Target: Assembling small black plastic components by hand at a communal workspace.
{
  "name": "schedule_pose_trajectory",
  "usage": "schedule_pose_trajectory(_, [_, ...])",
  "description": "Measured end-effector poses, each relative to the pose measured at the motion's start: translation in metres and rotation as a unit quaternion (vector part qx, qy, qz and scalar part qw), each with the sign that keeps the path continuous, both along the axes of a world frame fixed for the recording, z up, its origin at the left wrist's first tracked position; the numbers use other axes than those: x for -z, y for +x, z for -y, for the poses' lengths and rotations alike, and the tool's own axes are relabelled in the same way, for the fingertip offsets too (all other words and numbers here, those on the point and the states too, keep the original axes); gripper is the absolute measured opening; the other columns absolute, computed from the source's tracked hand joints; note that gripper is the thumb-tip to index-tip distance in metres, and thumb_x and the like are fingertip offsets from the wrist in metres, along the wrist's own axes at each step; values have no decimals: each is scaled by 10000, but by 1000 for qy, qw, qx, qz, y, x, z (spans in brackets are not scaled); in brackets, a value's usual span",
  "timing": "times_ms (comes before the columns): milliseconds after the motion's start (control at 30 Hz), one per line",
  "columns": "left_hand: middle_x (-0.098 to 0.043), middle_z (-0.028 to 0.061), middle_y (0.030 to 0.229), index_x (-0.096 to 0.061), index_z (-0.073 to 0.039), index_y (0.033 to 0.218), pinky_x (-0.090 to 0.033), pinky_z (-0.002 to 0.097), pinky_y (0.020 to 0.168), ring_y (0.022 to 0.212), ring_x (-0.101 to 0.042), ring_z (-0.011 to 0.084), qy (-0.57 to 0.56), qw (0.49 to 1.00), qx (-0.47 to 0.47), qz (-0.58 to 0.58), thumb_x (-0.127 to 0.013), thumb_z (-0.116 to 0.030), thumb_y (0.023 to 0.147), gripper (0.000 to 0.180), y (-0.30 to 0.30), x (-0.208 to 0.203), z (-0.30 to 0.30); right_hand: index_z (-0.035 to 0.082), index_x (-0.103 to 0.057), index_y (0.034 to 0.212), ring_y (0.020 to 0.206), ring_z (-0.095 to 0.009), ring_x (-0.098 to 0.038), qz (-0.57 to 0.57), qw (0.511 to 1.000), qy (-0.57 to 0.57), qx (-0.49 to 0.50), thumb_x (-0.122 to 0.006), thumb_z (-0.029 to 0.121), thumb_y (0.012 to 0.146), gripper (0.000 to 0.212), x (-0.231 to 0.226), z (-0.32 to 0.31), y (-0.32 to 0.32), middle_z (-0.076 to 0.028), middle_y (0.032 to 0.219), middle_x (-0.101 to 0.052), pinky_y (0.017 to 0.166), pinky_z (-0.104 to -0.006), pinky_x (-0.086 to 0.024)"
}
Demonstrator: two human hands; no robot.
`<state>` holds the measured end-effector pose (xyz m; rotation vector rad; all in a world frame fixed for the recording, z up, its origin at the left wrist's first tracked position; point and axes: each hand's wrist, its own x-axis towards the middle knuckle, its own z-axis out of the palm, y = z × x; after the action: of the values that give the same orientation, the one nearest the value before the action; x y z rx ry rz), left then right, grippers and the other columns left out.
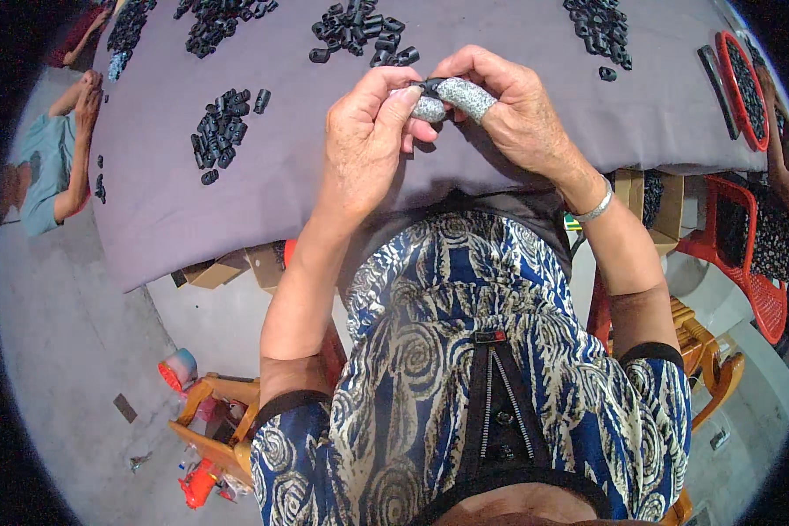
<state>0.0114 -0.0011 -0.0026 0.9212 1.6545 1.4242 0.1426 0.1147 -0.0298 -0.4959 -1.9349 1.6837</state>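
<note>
Above the near side of the cloth-covered table (289, 184), my two hands meet around a small black plastic piece (428, 86). My left hand (362, 140) pinches it between thumb and fingers. From the other side my right hand (522, 114) grips it too, fingers curled. Grey speckled finger covers (466, 98) wrap some of the fingers. Most of the piece is hidden by the fingertips. To the left of my hands lies a loose heap of short black plastic pieces (221, 131). Farther off, beyond my hands, is another heap of black pieces (359, 31).
More black heaps lie at the far left (223, 22) and far right (598, 31). A red basket (743, 88) of black pieces sits at the right edge. Other people sit at the left (53, 167) and right. Below are cardboard boxes (666, 210), a red chair (736, 237) and a wooden stool (228, 421).
</note>
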Motion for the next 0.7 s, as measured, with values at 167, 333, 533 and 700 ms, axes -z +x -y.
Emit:
schedule_pose_trajectory(167, [-639,36,804,-608,0,1021,-446,194,550,616,-582,57,-4,998,13,65,-493,-99,960,164,-2,-1,-1,27,-605,988,747,-47,-552,0,1000,-5,-21,-551,76,912,105,-3,-2,1,11,798,-616,635,-226,-464])
schedule_pose_trajectory(333, [-629,28,807,-607,-2,1029,-460,210,571,626,-568,61,-10,996,15,88,-490,-116,966,175,-2,2,1,22,-603,985,763,-54,-566,7,1000,-8,-21,-555,72,909,104,-6,0,0,1,802,-625,662,-228,-477])
schedule_pose_trajectory(533, [-604,30,730,-589,-15,1031,-464,254,560,592,-542,85,-20,997,36,-61,-484,-169,974,195,-5,12,0,18,-597,977,770,-73,-578,16,1000,17,-10,-570,69,897,99,-2,-2,0,-6,807,-631,679,-235,-481])
schedule_pose_trajectory(700, [-581,63,693,-579,-25,1011,-449,280,536,575,-539,109,-29,988,30,-151,-471,-174,976,187,0,10,0,28,-597,976,759,-69,-572,3,1000,25,-18,-574,82,899,97,0,-2,1,-4,800,-625,659,-235,-475])
